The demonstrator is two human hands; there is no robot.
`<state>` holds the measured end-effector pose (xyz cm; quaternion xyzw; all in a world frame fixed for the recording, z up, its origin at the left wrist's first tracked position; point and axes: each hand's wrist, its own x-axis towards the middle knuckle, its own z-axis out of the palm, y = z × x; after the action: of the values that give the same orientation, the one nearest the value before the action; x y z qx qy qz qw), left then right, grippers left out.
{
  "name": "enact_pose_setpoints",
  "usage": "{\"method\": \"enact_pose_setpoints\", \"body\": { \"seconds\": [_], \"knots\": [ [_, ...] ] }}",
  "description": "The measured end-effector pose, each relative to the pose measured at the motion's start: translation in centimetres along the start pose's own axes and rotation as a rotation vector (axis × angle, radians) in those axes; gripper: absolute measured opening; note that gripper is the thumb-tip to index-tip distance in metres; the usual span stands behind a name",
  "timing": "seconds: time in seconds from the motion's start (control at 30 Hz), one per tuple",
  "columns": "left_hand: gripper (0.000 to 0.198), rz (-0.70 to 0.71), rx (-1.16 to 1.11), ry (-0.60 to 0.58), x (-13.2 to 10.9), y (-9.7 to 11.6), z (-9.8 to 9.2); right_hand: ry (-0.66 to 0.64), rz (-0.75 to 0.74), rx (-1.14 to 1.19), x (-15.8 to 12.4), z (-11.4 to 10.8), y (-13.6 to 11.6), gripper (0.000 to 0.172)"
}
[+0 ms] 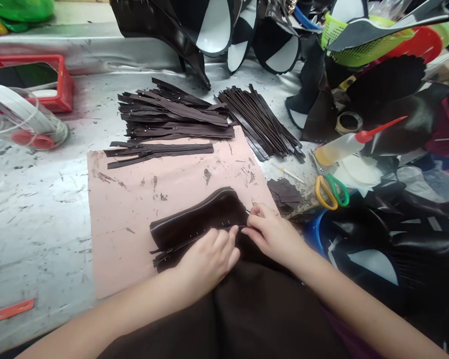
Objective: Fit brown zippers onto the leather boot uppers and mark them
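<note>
A dark brown leather boot upper lies folded on the pink mat, with short white marks along its edge. A dark zipper runs along that edge, its tape ends sticking out at the left. My left hand is closed over the zipper, fingers together, pressing it against the leather. At the right end, my right hand pinches the zipper between thumb and fingers beside the leather's edge. A small pale tip shows by the right fingers; I cannot make out what it is. The leather under my hands is partly hidden.
Zippers are heaped behind the pink mat, beside a bundle of dark strips. To the right are scissors, a red-nozzled bottle and a blue bucket. A red basket stands at the left.
</note>
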<state>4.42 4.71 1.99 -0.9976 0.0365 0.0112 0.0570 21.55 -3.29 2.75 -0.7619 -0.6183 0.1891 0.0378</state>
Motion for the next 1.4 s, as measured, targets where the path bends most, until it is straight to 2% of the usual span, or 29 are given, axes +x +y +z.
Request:
{"method": "enact_pose_setpoints", "body": {
  "seconds": [0.1, 0.17, 0.27, 0.4, 0.63, 0.73, 0.8, 0.83, 0.9, 0.97, 1.07, 1.23, 1.4],
  "knots": [
    [0.014, -0.010, 0.012, 0.103, 0.6, 0.1, 0.4, 0.223, -0.014, 0.007, -1.4, 1.2, 0.2, 0.024],
    [0.015, -0.034, -0.003, 0.125, 0.8, 0.2, 0.6, 0.346, -0.032, 0.112, -2.3, 2.0, 0.3, 0.025],
    [0.017, -0.023, -0.032, 0.109, 0.7, 0.0, 0.7, 0.418, 0.090, 0.354, -3.1, 2.5, 0.5, 0.021],
    [0.018, -0.014, -0.059, 0.088, 0.6, -0.3, 0.5, 0.397, 0.273, 0.515, -3.0, 2.5, 0.4, 0.022],
    [0.020, -0.007, -0.056, 0.092, 0.7, -0.5, 0.4, 0.326, 0.331, 0.505, -2.0, 2.3, 0.8, 0.025],
    [0.029, -0.002, -0.041, 0.086, 0.9, -0.5, 0.5, 0.205, 0.345, 0.435, -1.6, 1.5, 1.0, 0.024],
    [0.036, -0.008, -0.035, 0.068, 1.1, -0.5, 0.5, 0.123, 0.349, 0.332, -1.4, 1.0, 1.0, 0.017],
    [0.039, -0.013, -0.033, 0.057, 1.2, -0.4, 0.5, 0.119, 0.337, 0.261, -1.3, 0.9, 1.0, 0.013],
    [0.041, -0.015, -0.026, 0.045, 1.3, -0.3, 0.5, 0.197, 0.243, 0.103, -1.4, 0.9, 0.9, 0.015],
    [0.041, -0.023, -0.022, 0.038, 1.3, -0.2, 0.5, 0.292, 0.059, -0.030, -1.6, 1.3, 0.7, 0.022],
    [0.043, -0.051, -0.023, 0.027, 1.0, -0.1, 0.7, 0.318, -0.170, -0.166, -2.3, 1.9, 0.4, 0.030],
    [0.045, -0.057, -0.065, 0.075, 0.3, 0.0, 1.7, 0.312, -0.190, -0.324, -3.8, 2.5, 0.1, 0.036],
    [0.043, -0.077, -0.124, 0.172, -1.4, 0.1, 2.7, 0.416, -0.184, -0.411, -4.5, 3.3, -0.6, 0.038]
  ]
}}
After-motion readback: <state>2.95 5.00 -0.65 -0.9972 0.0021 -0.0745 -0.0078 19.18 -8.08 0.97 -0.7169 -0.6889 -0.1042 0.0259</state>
